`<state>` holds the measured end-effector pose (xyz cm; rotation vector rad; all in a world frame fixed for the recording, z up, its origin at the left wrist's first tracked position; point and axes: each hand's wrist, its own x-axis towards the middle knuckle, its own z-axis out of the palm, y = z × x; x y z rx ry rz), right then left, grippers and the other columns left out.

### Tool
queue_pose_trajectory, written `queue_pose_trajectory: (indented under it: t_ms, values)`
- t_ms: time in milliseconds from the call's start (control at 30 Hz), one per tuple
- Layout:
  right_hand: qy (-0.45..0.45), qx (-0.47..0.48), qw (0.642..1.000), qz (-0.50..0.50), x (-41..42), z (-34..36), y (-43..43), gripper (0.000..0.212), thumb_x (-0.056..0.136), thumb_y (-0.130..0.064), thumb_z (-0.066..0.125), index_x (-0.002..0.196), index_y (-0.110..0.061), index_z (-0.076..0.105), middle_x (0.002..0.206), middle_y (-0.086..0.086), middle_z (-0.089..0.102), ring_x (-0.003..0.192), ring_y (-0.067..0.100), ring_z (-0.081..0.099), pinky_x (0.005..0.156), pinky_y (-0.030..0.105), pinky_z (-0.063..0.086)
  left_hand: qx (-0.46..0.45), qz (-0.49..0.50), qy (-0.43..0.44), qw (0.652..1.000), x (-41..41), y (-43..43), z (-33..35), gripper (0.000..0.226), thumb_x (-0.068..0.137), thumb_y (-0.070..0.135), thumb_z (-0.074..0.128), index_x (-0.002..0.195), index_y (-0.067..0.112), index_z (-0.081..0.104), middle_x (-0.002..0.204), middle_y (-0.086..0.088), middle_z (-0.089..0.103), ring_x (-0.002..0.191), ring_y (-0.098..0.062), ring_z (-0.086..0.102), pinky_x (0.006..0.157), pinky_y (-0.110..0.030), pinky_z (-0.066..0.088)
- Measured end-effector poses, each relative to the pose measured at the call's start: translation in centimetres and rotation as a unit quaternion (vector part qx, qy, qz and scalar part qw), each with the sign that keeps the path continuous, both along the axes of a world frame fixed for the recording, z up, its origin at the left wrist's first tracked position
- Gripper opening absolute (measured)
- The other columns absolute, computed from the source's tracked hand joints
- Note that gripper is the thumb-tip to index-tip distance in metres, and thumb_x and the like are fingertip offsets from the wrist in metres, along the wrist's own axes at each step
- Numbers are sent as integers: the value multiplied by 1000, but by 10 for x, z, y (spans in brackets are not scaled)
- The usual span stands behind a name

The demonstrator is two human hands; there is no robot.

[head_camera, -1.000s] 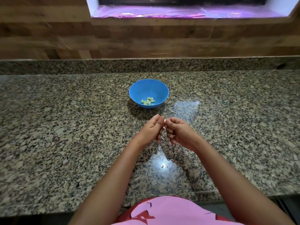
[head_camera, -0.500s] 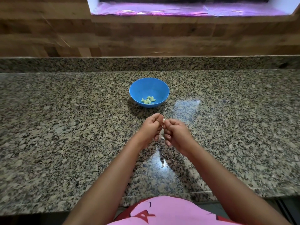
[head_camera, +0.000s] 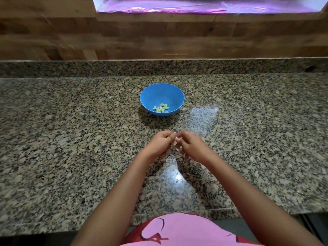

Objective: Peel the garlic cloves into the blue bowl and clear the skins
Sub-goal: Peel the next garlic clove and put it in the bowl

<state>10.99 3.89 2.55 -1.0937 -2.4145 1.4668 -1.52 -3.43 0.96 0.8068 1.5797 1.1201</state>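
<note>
Garlic clove (small, whitish) pinched between curled left hand and right hand, near blue bowl.

This looks like a kitchen in a home. The worktop is of polished speckled granite, and a low upstand of the same stone runs along its back. Above it, the wall is covered with wood-look planks. A window ledge lined with shiny pink foil is set into the wall. On the stone stands a blue bowl with peeled garlic cloves inside, a sign of cooking.
</note>
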Motion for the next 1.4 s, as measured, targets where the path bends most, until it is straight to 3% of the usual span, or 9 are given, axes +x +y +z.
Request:
queue_pose_trajectory:
  t_ms: [200, 300, 433, 600, 767, 900, 1133, 1267, 1400]
  values:
    - [53, 3, 998, -26, 3, -3, 7, 14, 92, -24, 56, 98, -17, 67, 83, -1, 68, 62, 11, 65, 62, 28, 55, -25, -23, -15, 999, -1, 0, 3, 26, 101, 23, 37, 85, 12, 52, 61, 2, 45, 40, -6, 44, 38, -21, 39]
    - [42, 18, 999, -20, 3, 1, 10, 16, 90, -22, 59, 101, -16, 68, 81, -3, 69, 68, 13, 64, 57, 24, 51, -35, -39, -8, 999, -2, 0, 4, 26, 102, 21, 34, 86, 10, 52, 65, 0, 44, 43, -5, 47, 40, -18, 42]
    - [25, 60, 998, 15, 1, 8, 10, 20, 88, -15, 61, 107, -12, 67, 78, -6, 66, 68, 9, 61, 66, 24, 54, -27, -40, -2, 999, -2, 3, 3, 24, 102, 19, 34, 86, 10, 51, 67, 1, 44, 47, -4, 45, 47, -21, 48]
    - [33, 72, 997, -17, -2, 5, 13, 15, 86, -5, 62, 99, -9, 69, 73, -7, 63, 62, 8, 60, 52, 14, 48, -3, -18, -12, 1000, 1, 2, -1, 22, 100, 15, 37, 85, 9, 53, 65, 1, 46, 45, -4, 48, 48, -20, 48]
    - [81, -25, 992, -90, -3, -6, 13, 7, 84, -6, 65, 85, -11, 69, 78, 9, 70, 70, 22, 66, 68, 37, 56, 17, 19, -66, 997, 6, 3, -4, 19, 99, 14, 40, 87, 6, 52, 69, -2, 50, 46, -5, 44, 44, -19, 47]
    - [136, -139, 973, -125, -4, -8, 14, 4, 83, -1, 64, 84, -4, 66, 76, 8, 68, 60, 15, 63, 66, 30, 57, 31, 51, -114, 992, 11, 7, -2, 21, 100, 11, 39, 82, 7, 50, 62, 0, 48, 43, -3, 40, 41, -19, 45]
    - [118, -208, 966, -99, -5, -3, 15, 10, 87, -3, 59, 97, -1, 61, 74, 7, 65, 61, 17, 60, 62, 26, 55, 5, 31, 18, 999, 7, 9, -6, 24, 99, 19, 43, 80, 11, 55, 52, 7, 52, 38, -6, 47, 40, -20, 44]
    - [106, -205, 968, -94, -6, -1, 15, 9, 92, 0, 52, 94, 2, 60, 77, 9, 63, 64, 18, 60, 64, 27, 56, 4, 42, 84, 996, 6, 10, -7, 24, 98, 22, 44, 80, 12, 55, 64, 3, 58, 40, -9, 54, 39, -21, 41]
    - [195, -308, 918, -157, -1, -2, 18, 14, 90, 1, 52, 102, 7, 55, 80, 17, 60, 66, 23, 60, 60, 25, 57, -21, 67, 132, 989, 2, 3, -8, 22, 96, 22, 44, 81, 9, 54, 64, -1, 56, 40, -10, 56, 42, -25, 40]
